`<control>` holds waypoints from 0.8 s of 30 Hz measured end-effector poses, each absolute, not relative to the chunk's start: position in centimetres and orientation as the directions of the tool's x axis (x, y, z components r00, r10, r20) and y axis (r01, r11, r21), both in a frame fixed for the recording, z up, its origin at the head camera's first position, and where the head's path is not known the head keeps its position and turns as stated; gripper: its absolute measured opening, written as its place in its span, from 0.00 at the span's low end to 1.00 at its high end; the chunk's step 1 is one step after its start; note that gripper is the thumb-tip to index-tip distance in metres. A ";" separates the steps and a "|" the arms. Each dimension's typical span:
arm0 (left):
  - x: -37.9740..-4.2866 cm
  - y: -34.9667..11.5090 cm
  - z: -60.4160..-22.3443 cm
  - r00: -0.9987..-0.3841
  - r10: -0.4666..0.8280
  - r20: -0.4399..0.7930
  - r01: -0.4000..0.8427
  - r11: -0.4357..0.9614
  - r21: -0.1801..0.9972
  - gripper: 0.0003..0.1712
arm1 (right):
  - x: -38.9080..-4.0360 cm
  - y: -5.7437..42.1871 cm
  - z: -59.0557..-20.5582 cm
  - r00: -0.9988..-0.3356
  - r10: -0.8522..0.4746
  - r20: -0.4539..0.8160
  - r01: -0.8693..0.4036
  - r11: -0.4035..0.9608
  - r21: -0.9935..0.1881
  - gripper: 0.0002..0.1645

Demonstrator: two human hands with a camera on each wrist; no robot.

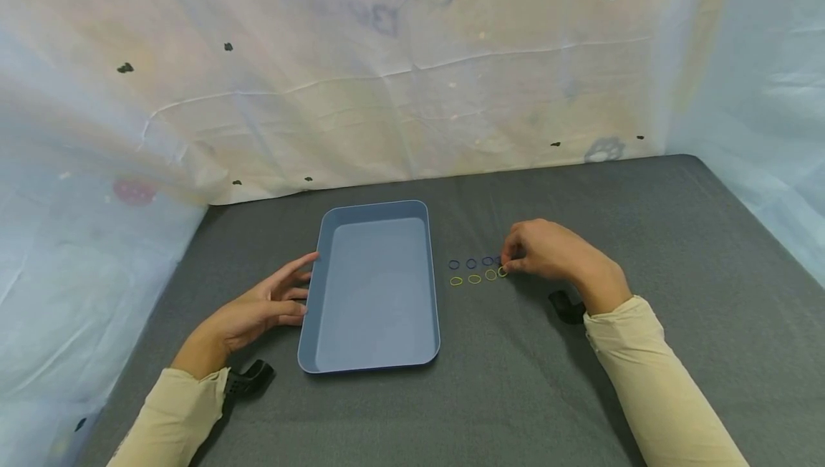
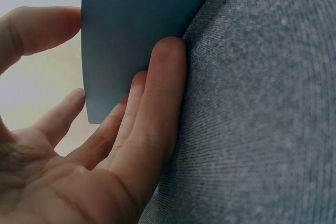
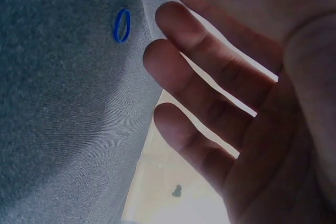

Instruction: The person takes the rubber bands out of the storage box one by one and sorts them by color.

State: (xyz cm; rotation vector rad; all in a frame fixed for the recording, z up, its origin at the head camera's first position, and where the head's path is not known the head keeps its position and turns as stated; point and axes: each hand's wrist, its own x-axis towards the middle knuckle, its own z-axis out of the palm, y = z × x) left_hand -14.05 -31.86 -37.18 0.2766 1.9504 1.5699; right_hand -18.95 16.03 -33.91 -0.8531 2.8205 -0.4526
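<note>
A shallow blue-grey tray [image 1: 370,363] lies on the grey cloth. My left hand [image 1: 251,316] rests against its left side, the fairly straight fingers [image 2: 168,82] touching the outer wall. Right of the tray are two short rows of small rubber bands. The back row has blue bands [image 1: 471,263], the front row yellow bands [image 1: 474,279]. At the right end of the rows, my right hand [image 1: 557,252] pinches a yellow rubber band [image 1: 502,272] at the thumb and index tips. Its other fingers [image 3: 178,124] are spread, near a blue band [image 3: 122,25]. The pinch itself is outside the right wrist view.
The grey cloth [image 1: 503,395] covers the table up to a pale curtain [image 1: 387,130] at the back. Bluish sheets [image 1: 767,130] hang at the sides. A dark wrist strap piece [image 1: 251,379] shows at the left wrist, another [image 1: 567,307] at the right.
</note>
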 end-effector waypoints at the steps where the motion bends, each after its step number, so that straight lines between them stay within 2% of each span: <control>1: -14.0 -31.9 -37.2 -0.792 0.516 -0.327 -0.208 0.276 0.938 0.52 | -18.9 16.0 -33.9 -0.824 -0.563 -0.069 -0.513 0.791 -0.333 0.06; 24: -14.0 -31.8 -37.1 -0.790 0.524 -0.316 -0.204 0.262 0.943 0.53 | -19.0 15.9 -34.2 -0.831 -0.544 -0.114 -0.479 0.805 -0.349 0.05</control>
